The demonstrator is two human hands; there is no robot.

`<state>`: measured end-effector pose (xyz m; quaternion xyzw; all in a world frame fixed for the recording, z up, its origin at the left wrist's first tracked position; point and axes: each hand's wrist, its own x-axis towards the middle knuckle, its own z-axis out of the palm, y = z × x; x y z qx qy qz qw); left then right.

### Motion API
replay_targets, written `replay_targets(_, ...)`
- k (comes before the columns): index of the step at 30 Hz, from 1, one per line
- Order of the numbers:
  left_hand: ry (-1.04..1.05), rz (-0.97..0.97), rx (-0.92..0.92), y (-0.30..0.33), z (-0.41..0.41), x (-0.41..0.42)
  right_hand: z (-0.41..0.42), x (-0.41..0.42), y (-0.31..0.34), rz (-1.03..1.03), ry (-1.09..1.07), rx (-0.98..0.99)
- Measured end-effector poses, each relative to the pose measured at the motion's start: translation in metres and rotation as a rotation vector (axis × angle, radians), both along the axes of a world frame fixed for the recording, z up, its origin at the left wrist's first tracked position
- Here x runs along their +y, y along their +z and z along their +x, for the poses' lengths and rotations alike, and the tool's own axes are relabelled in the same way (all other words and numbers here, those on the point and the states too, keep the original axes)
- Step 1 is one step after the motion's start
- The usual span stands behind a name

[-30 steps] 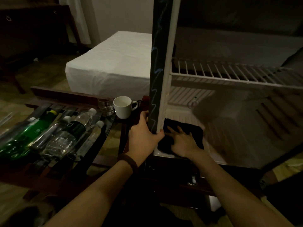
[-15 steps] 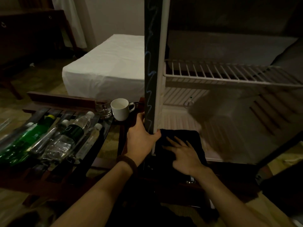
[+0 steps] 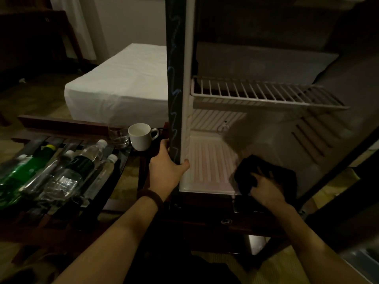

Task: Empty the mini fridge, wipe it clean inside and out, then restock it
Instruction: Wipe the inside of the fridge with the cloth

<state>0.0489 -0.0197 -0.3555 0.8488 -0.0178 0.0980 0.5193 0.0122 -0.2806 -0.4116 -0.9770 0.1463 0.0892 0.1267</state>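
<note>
The mini fridge stands open with nothing inside but a white wire shelf and its ribbed white floor. My left hand grips the fridge's left side wall near the bottom, thumb hooked on the inner edge. My right hand holds a black cloth pressed on the right part of the fridge floor, fingers curled into it. Several bottles, clear and green, lie on a dark wooden rack at the left.
A white mug and a glass tumbler stand on the rack beside the fridge. A white-sheeted bed lies behind. The open fridge door crosses the right edge. A dark wooden cabinet supports the fridge.
My right hand slid the black cloth from the left front of the fridge floor across to the right. The left hand kept its grip on the side wall.
</note>
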Motion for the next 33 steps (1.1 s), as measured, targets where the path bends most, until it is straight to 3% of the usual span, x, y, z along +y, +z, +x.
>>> replay_targets(8, 0.005, 0.007, -0.013, -0.001, -0.001, 0.002, 0.024, 0.130, -0.006, -0.010, 0.306, -0.053)
replay_targets(12, 0.019, 0.027, -0.035, -0.002, -0.001, 0.002, 0.033, 0.126, -0.011, 0.040, 0.317, -0.101)
replay_targets(15, -0.011, 0.028, -0.028, -0.002, 0.001, 0.004, 0.037, 0.084, -0.011, 0.018, 0.213, -0.110)
replay_targets(20, -0.011, 0.014, -0.027, -0.002, 0.000, 0.004, 0.031, -0.005, -0.008, 0.034, -0.146, -0.022)
replay_targets(24, -0.019, 0.013, -0.031, -0.002, 0.001, 0.003, 0.035, -0.017, -0.008, -0.031, -0.185, 0.023)
replay_targets(29, -0.004, 0.012, -0.038, -0.007, 0.004, 0.003, 0.044, 0.039, -0.007, -0.030, 0.098, -0.095)
replay_targets(33, -0.006, -0.005, -0.056, -0.010, 0.003, 0.005, 0.064, 0.101, -0.003, -0.038, 0.395, -0.013)
